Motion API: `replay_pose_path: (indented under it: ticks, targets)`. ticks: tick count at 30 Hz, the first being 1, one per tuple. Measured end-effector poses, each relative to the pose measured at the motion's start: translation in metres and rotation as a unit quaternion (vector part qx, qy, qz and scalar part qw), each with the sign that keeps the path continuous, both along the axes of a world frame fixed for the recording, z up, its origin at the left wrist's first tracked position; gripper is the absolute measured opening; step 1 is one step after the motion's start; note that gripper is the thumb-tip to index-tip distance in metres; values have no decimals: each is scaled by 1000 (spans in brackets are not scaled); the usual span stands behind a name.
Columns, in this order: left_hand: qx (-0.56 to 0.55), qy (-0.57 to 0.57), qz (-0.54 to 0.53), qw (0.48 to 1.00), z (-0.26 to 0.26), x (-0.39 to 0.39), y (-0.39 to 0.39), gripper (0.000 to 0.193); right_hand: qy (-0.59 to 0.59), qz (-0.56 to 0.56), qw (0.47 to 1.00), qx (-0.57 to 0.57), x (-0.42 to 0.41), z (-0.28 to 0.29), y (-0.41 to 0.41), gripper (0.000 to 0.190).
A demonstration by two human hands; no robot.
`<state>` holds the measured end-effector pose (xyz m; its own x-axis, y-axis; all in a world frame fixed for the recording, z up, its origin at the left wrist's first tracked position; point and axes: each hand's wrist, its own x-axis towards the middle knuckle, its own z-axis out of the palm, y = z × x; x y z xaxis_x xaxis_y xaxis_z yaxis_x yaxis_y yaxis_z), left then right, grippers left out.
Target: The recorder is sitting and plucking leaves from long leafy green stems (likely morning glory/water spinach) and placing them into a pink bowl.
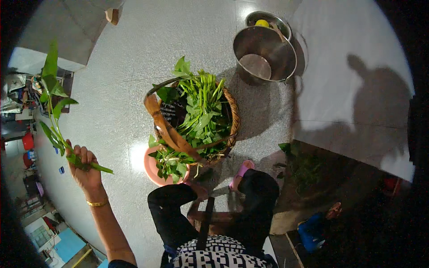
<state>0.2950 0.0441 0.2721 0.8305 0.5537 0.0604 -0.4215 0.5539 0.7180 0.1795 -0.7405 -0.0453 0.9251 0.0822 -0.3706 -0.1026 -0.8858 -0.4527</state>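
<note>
My left hand (83, 165) is raised at the left, its fingers closed around the thick green stem of a leafy stalk (55, 110) that points up and away. A woven basket (235, 117) with a broad arched handle stands on the floor before me, filled with leafy green stems (204, 100). Beside its near left side is a pink plastic basin (150, 167), with more leafy greens (172, 165) over its right part. My right hand is out of view. My knees are on either side of the near floor.
A metal bucket (264, 63) stands at the upper right, in front of a metal bowl (285, 25) with a yellow thing inside. Loose greens (303, 167) lie in shadow at the right. A wall edge runs along the right. Household items crowd the far left.
</note>
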Motion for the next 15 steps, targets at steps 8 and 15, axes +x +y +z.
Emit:
replay_pose_path:
  ticks: [8,15]
  targets:
    - [10,77,-18,997,127,-3,-17,31,39,45,998,6,16,124,-38,22]
    - [-2,133,47,990,211,-30,-48,31,28,84,996,3,73,222,-71,21]
